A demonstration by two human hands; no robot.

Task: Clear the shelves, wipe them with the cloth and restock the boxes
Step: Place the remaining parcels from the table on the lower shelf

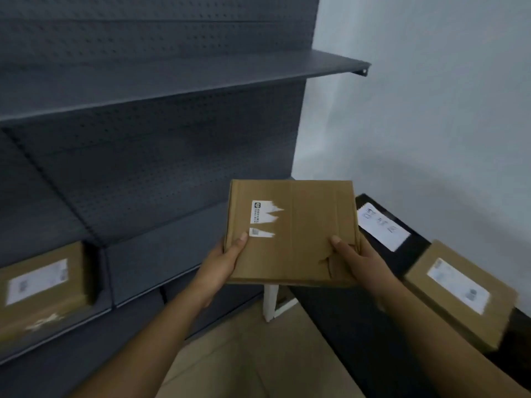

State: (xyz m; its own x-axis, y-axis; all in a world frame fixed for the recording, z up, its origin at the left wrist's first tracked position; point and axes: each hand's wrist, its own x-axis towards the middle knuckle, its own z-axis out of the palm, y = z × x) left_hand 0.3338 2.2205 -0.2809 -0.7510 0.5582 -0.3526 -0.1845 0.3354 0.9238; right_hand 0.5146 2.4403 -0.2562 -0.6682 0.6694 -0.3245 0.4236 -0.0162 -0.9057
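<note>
I hold a flat brown cardboard box with a torn white label in front of me, level, over the floor beside the shelving. My left hand grips its near left corner, thumb on top. My right hand grips the near right corner, thumb on top too. The dark grey shelf unit fills the left; its upper shelf is bare. Another labelled brown box sits on the lower shelf at far left. No cloth is in view.
A black table stands to the right with a white paper sheet and a labelled brown box on it. A white wall lies behind it. Beige floor shows between shelf and table, with a white table leg.
</note>
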